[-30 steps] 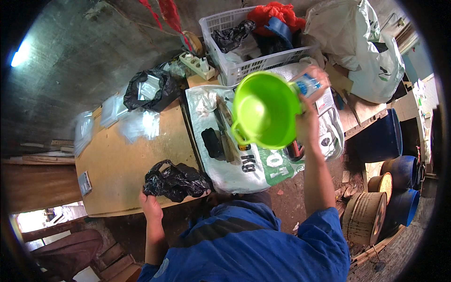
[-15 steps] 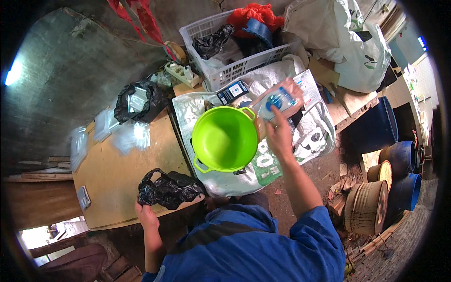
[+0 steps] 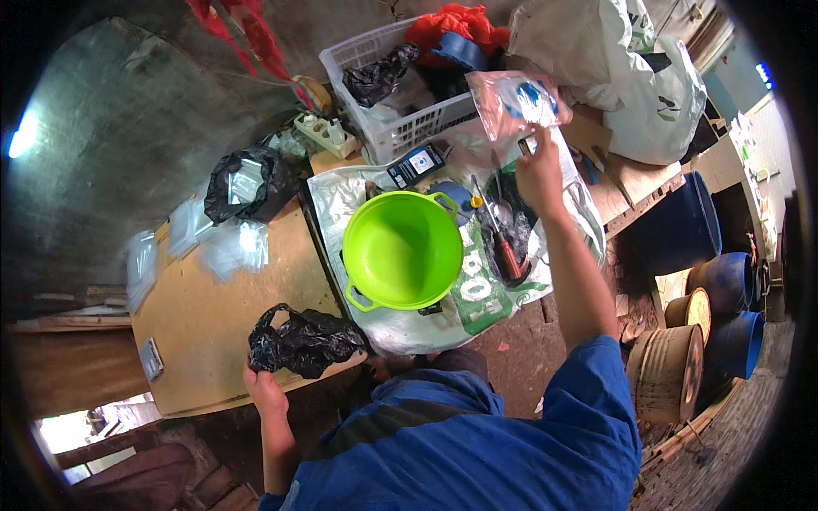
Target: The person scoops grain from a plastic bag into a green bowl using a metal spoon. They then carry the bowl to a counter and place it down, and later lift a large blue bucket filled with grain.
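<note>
My left hand [image 3: 267, 390] is closed on a black plastic bag [image 3: 308, 342] at the near edge of the wooden table. Out to the far right, my right hand [image 3: 540, 170] grips the lower end of a clear, pinkish plastic bag [image 3: 503, 111] with something blue inside. Between my arms a bright green two-handled basin [image 3: 403, 251] rests on a white woven sack [image 3: 400, 334]. Right of the basin lie a screwdriver with a red handle [image 3: 509, 258] and dark plastic. A dark flat packet [image 3: 417, 165] lies beyond the basin.
Clear plastic bags [image 3: 239, 251] and an open black bag [image 3: 251, 183] lie on the wooden table [image 3: 230, 341]. Behind stand a white crate [image 3: 417, 128], a power strip [image 3: 324, 134] and big white sacks [image 3: 596, 77]. Blue barrels [image 3: 673, 221] stand at the right.
My right hand has moved away and to the right with the clear bag, uncovering the screwdriver and other items beside the basin. My left hand stays on the black bag.
</note>
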Demonstrator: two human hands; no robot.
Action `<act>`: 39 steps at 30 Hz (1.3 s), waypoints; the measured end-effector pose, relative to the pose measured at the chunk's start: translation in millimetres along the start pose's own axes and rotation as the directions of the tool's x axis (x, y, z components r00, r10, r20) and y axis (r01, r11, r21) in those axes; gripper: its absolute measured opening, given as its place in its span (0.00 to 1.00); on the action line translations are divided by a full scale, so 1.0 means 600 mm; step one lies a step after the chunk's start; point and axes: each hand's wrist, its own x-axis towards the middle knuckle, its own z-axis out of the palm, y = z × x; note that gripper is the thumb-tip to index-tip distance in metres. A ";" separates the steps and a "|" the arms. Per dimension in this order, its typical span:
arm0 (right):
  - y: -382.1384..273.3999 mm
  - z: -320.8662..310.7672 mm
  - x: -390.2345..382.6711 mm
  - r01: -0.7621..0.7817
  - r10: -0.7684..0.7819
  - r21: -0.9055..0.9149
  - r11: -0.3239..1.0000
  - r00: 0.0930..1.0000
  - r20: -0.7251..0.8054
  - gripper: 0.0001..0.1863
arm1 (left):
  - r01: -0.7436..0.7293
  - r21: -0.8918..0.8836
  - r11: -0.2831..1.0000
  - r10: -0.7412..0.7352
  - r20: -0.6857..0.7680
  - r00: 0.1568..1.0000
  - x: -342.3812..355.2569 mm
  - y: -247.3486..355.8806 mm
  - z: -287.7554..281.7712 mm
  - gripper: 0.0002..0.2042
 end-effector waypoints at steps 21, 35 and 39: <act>0.063 0.071 -0.102 0.093 -0.064 -0.322 0.942 0.993 0.100 0.09 | 0.042 0.032 0.999 -0.043 0.024 0.999 0.003 -0.018 -0.038 0.17; -0.301 0.057 -0.349 -0.084 -0.258 0.477 0.875 0.752 0.606 0.08 | -0.020 -0.059 0.998 0.040 0.362 0.931 0.038 0.045 -0.032 0.16; -0.396 0.107 -0.434 0.106 -0.524 0.556 0.824 0.517 0.677 0.13 | -0.032 -0.063 0.998 0.055 0.411 0.910 0.035 0.050 -0.052 0.18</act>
